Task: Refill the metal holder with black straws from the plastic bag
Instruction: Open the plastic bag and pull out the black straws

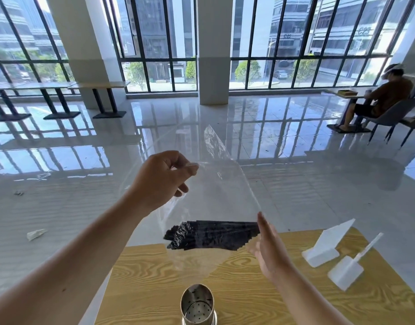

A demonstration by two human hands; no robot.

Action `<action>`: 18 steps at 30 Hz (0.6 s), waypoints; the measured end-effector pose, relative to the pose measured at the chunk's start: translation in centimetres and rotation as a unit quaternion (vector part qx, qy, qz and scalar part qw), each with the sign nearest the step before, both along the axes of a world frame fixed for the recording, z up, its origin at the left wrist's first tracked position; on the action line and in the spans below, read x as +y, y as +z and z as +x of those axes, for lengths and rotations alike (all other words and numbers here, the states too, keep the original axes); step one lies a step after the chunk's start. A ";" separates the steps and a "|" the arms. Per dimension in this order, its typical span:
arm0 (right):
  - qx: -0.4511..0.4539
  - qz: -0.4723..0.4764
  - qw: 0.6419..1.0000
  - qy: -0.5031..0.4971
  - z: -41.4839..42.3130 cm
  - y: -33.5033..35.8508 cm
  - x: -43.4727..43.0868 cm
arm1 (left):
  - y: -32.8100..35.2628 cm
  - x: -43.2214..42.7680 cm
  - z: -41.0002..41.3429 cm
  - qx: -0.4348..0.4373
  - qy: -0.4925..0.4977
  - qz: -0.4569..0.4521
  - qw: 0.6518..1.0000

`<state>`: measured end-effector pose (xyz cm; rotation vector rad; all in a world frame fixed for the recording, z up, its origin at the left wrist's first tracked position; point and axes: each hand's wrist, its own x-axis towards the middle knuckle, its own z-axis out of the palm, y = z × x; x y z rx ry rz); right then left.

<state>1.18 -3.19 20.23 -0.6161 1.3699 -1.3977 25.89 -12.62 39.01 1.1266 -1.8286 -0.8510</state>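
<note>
Left hand (163, 179) raised above the far edge of the wooden table (248, 289), thumb and forefinger pinched on the top edge of the clear plastic bag (220, 191); other fingers curled loosely. Bag hangs in the air from that pinch, up and beyond the table, its lower part drooping toward the tabletop.

Black straws (211, 234) lie in 1 bundle across the bag's lower part, roughly level, their ends at the left stepped and uneven. Bundle sits above the table's far edge, clear of the surface.

Metal holder (198, 304) stands on the table's near edge, below the bag, open mouth up, small holes in its floor visible, no straws inside.

Right hand (268, 247) is right of the bag, over the table, flat and open, fingers straight and pointing up along the bag's right edge by the straw ends. It grips nothing; whether the fingertips touch the plastic, cannot tell.

2 white plastic stands (328, 245) rest on the table's right side.

Far right, beyond the table, a seated person (384, 97) at another table.
</note>
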 end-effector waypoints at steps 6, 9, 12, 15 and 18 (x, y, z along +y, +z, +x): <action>-0.218 -0.002 0.975 0.029 2.7 0.2 -0.2 | 0.8 0.9 0.6 0.047 0.019 0.015 0.999; -0.222 -0.037 0.974 0.025 2.7 1.3 -0.8 | 1.8 1.5 1.7 0.026 -0.008 0.057 0.998; -0.188 -0.046 0.981 -0.004 2.0 2.5 -1.9 | 3.5 1.9 3.9 -0.079 -0.079 0.097 0.989; -0.191 -0.061 0.979 -0.016 1.0 3.2 -2.9 | 5.1 1.9 6.0 -0.132 -0.242 0.186 0.943; -0.189 -0.074 0.979 -0.009 0.4 3.5 -3.5 | 4.9 1.7 7.2 -0.030 -0.327 0.360 0.873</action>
